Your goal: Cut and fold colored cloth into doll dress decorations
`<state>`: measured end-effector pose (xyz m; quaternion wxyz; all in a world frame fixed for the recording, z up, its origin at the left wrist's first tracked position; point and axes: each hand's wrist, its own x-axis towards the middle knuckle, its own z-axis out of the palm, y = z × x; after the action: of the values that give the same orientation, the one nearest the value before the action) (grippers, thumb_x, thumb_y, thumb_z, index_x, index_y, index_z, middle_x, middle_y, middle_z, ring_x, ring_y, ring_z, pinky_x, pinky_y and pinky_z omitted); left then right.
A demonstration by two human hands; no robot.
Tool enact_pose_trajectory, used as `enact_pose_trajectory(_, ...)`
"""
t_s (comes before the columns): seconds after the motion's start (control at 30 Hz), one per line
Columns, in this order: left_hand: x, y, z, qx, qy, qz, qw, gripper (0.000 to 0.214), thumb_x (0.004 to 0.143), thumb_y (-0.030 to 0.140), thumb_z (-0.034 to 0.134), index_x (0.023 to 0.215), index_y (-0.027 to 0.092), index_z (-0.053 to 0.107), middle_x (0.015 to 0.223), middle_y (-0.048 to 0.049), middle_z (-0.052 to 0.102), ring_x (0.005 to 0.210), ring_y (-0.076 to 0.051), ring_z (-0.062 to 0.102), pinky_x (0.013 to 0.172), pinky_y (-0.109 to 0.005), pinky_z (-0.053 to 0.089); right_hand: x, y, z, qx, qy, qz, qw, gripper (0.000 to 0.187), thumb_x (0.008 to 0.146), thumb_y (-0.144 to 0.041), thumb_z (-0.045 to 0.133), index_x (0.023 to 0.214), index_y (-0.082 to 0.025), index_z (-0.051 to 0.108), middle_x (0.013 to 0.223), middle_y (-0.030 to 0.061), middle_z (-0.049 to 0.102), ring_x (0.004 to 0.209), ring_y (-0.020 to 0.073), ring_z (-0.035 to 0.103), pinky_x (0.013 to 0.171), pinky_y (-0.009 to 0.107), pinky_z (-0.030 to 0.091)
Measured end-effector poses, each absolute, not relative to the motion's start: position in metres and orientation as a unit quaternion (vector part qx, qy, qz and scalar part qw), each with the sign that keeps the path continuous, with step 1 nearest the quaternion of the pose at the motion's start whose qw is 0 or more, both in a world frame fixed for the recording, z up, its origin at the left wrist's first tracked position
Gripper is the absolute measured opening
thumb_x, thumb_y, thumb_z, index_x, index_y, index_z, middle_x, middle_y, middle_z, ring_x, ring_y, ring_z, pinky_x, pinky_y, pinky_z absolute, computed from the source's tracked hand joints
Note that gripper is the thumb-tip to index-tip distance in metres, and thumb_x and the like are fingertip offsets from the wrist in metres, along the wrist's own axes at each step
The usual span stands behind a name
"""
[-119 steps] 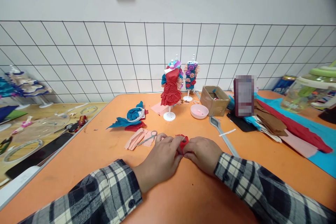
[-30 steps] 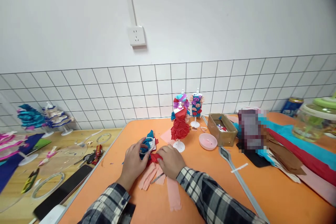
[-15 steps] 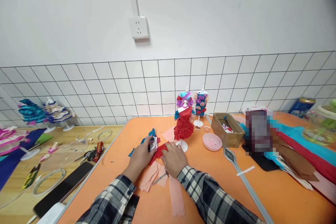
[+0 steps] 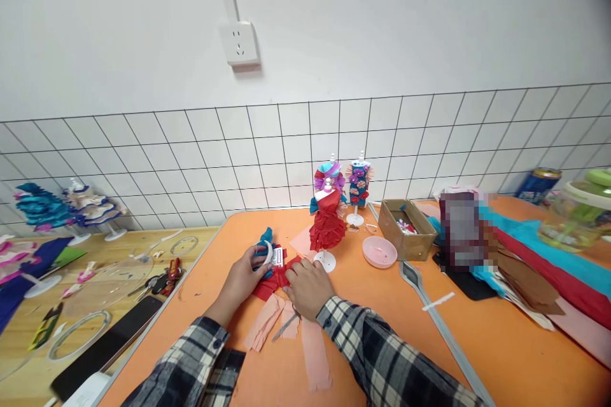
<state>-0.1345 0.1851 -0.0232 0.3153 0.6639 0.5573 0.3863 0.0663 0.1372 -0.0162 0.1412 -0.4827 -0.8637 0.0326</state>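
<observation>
On my far left, past the bench's grey left edge, a wooden bench carries a black phone and other odds and ends, so I judge there is little reason to swing that elbow wide. My left hand is curled narrow around a white ring, which stands tilted, with blue material beside and behind it. The red material lies crumpled between my hands on the orange bench, touching the ring's side of the pile.

The step in hand, as I judge it, is handling this pile: one hand on the ring, the other at the red material. Parting them calls for a light grip, since the thin stuff could drag or tear. My right hand rests palm down, fingers bent onto the red material's right end; I cannot tell whether they pinch or only press. Just under it lie scissors and pink strips, easily swept along.

Near my right fingers stands the red-dressed form, which could tip if bumped; the pink bowl and cardboard box are beyond. Between my forearms, orange surface gives room to draw back.
</observation>
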Motion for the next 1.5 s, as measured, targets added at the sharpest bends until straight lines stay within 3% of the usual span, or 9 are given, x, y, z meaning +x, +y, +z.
enact_pose_trajectory(0.2,-0.130,0.171,-0.017,0.705,0.539,0.379,0.262,0.044,0.082,0.046,0.058,0.117,0.020,0.050,0.104,-0.0069,0.072,0.100,-0.024,0.066,0.088,-0.036,0.052,0.069,0.141,-0.026,-0.452,-0.877,0.050,0.156,0.046,0.093,-0.048,0.039,0.133,-0.026,0.045,0.139,0.0063,0.048,0.124,0.0263,0.038,0.097,0.048,0.031)
enact_pose_trajectory(0.37,-0.141,0.165,-0.014,0.659,0.568,0.465,0.162,0.038,0.088,0.049,0.048,0.111,0.019,0.055,0.098,-0.0087,0.071,0.092,-0.024,0.067,0.080,-0.034,0.051,0.072,0.146,-0.024,-0.453,-0.865,0.043,0.212,0.033,0.094,-0.033,0.041,0.124,-0.028,0.054,0.131,0.0031,0.055,0.115,0.0234,0.044,0.091,0.040,0.036)
enact_pose_trajectory(0.63,-0.143,0.159,-0.012,0.588,0.505,0.538,0.332,0.056,0.080,0.048,0.060,0.123,0.015,0.043,0.091,-0.0111,0.073,0.087,-0.024,0.067,0.074,-0.032,0.050,0.073,0.140,-0.018,-0.428,-0.865,0.029,0.260,0.028,0.090,-0.030,0.050,0.117,-0.026,0.059,0.099,0.0038,0.065,0.098,0.0214,0.048,0.083,0.034,0.036)
enact_pose_trajectory(0.73,-0.155,0.150,-0.006,0.632,0.489,0.542,0.260,0.052,0.083,0.037,0.053,0.128,0.016,0.040,0.108,-0.0140,0.068,0.103,-0.026,0.062,0.084,-0.036,0.047,0.077,0.139,-0.021,-0.422,-0.864,0.028,0.274,0.026,0.089,-0.027,0.051,0.113,-0.026,0.061,0.097,0.0038,0.064,0.097,0.0212,0.048,0.083,0.034,0.036)
enact_pose_trajectory(0.87,-0.176,0.139,-0.005,0.744,0.542,0.372,0.121,0.066,0.068,0.018,0.055,0.133,0.021,0.043,0.121,-0.0101,0.062,0.116,-0.028,0.053,0.098,-0.044,0.038,0.079,0.139,-0.021,-0.420,-0.862,0.032,0.283,0.025,0.089,-0.023,0.049,0.109,-0.024,0.063,0.095,0.0045,0.065,0.095,0.0212,0.049,0.081,0.033,0.037)
enact_pose_trajectory(1.0,-0.185,0.137,-0.009,0.742,0.582,0.316,0.109,0.064,0.071,0.020,0.056,0.134,0.023,0.045,0.099,-0.0058,0.071,0.102,-0.027,0.062,0.094,-0.042,0.041,0.080,0.127,-0.017,-0.406,-0.864,0.036,0.295,0.025,0.088,-0.023,0.050,0.109,-0.024,0.064,0.095,0.0032,0.066,0.093,0.0207,0.050,0.080,0.032,0.039)
enact_pose_trajectory(1.1,-0.183,0.136,-0.006,0.689,0.595,0.390,0.139,0.059,0.077,0.031,0.058,0.134,0.021,0.045,0.087,-0.0055,0.071,0.093,-0.026,0.065,0.087,-0.038,0.046,0.088,0.108,-0.016,-0.383,-0.858,0.060,0.337,0.027,0.086,-0.021,0.050,0.110,-0.024,0.063,0.096,0.0032,0.067,0.091,0.0203,0.051,0.080,0.032,0.040)
enact_pose_trajectory(1.3,-0.150,0.116,0.024,0.553,0.506,0.585,0.310,0.077,0.075,0.042,0.068,0.139,0.019,0.033,0.079,-0.0039,0.069,0.065,-0.018,0.064,0.055,-0.023,0.048,0.122,0.062,-0.018,-0.341,-0.818,0.187,0.424,0.028,0.088,-0.025,0.049,0.114,-0.025,0.060,0.098,0.0048,0.066,0.089,0.0194,0.053,0.081,0.035,0.041)
enact_pose_trajectory(1.5,-0.080,0.073,0.012,0.616,0.448,0.436,0.478,0.066,0.081,0.037,0.063,0.137,0.019,0.034,0.078,-0.0027,0.068,0.063,-0.016,0.063,0.056,-0.024,0.048,0.124,0.043,-0.028,-0.320,-0.586,0.612,0.425,0.073,0.073,-0.069,0.057,0.127,-0.021,0.045,0.123,0.0137,0.055,0.101,0.0241,0.057,0.075,0.036,0.049)
